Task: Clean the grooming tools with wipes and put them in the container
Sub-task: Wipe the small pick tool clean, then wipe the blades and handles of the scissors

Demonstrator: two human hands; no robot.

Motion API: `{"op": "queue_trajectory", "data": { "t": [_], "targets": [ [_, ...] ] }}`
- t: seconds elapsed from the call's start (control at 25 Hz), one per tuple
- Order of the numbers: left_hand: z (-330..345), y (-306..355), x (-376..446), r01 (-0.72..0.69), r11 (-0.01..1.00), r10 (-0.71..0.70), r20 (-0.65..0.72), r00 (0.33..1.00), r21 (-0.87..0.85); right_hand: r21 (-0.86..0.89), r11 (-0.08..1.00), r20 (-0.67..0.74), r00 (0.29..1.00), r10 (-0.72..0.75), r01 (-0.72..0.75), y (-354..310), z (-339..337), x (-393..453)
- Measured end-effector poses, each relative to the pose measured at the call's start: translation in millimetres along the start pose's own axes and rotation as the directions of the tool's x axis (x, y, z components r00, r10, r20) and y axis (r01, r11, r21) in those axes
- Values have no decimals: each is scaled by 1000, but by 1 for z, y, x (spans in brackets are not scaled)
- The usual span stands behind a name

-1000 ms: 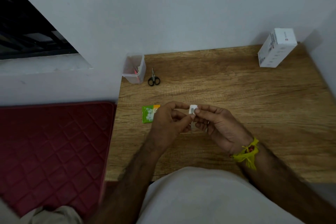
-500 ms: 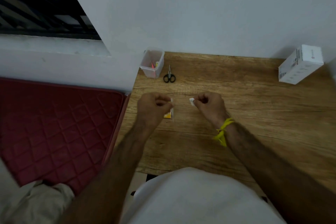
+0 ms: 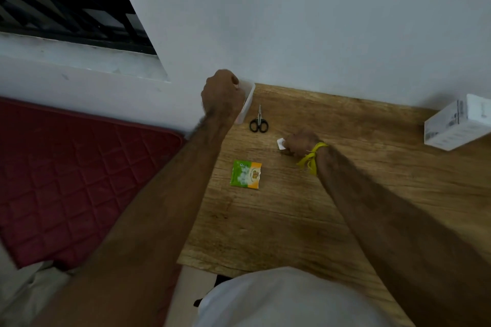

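My left hand hovers over the clear plastic container at the table's back left corner, hiding most of it. Its fingers are curled into a fist, and whatever is inside the fist is hidden. My right hand, with a yellow thread at the wrist, rests low on the wooden table and pinches a small white wipe. Small black-handled scissors lie just right of the container, between my two hands. A torn green and orange wipe sachet lies flat nearer to me.
A white cardboard box stands at the back right of the table. The wall runs directly behind the container. A red quilted mattress lies left of the table, below a barred window.
My left hand has moved from the middle of the table up and left to the container. The right hand has stayed low on the table with the wipe. The sachet is now uncovered.
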State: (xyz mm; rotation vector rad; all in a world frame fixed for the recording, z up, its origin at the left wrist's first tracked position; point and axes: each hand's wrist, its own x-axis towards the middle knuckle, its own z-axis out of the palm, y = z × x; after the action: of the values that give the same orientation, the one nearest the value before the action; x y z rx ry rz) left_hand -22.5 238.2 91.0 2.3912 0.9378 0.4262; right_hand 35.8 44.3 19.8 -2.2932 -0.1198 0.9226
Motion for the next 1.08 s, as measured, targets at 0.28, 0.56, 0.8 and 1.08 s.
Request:
{"op": "queue_trajectory", "data": {
  "t": [0.28,0.56,0.8,1.08],
  "targets": [
    [24,2,35,-64,942,-8,211,977,331,71,996,56,997,58,-62,1,-2,10],
    [46,2,-29,-335,939,334,24,942,76,81,997,39,999,9,-13,3,-2,9],
    [95,9,-51,-254,899,178,233,956,356,138,990,-21,999,-36,39,15,3,13],
    [94,14,-52,3,977,-58,249,967,215,267,963,-66,997,-27,44,22,12,18]
  ]
}}
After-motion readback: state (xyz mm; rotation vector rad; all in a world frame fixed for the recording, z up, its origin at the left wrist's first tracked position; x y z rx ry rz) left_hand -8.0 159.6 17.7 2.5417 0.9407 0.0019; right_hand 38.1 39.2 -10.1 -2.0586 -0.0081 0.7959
